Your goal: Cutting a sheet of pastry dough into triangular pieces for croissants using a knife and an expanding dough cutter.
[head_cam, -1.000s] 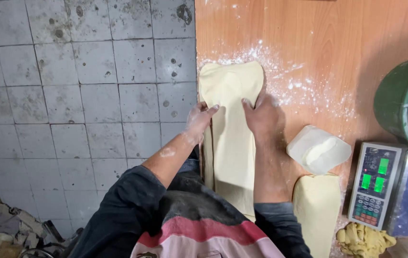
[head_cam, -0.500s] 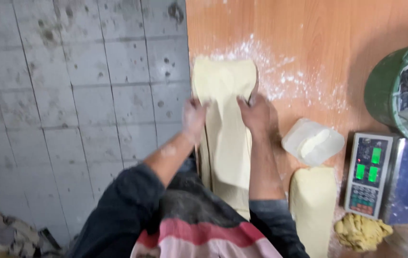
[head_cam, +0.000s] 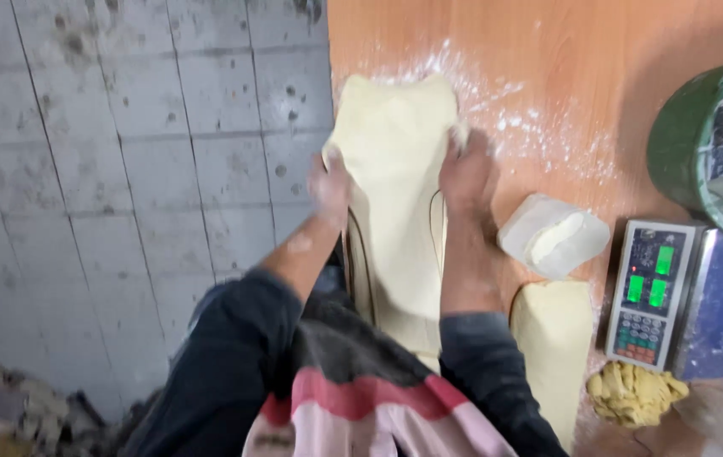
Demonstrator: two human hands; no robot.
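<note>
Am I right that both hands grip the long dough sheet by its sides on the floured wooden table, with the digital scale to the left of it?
Not quite: the head view shows the digital scale to the right of the long dough sheet. The left hand and right hand do grip its sides on the floured wooden table.

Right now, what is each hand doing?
Left hand: gripping the left edge of the dough sheet.
Right hand: gripping its right edge.

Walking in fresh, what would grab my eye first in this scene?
The long pale sheet of dough stretched over the edge of the floured wooden table, with the left hand and right hand gripping its sides. Next, the scale with glowing green displays at right, beside a green bucket.
</note>
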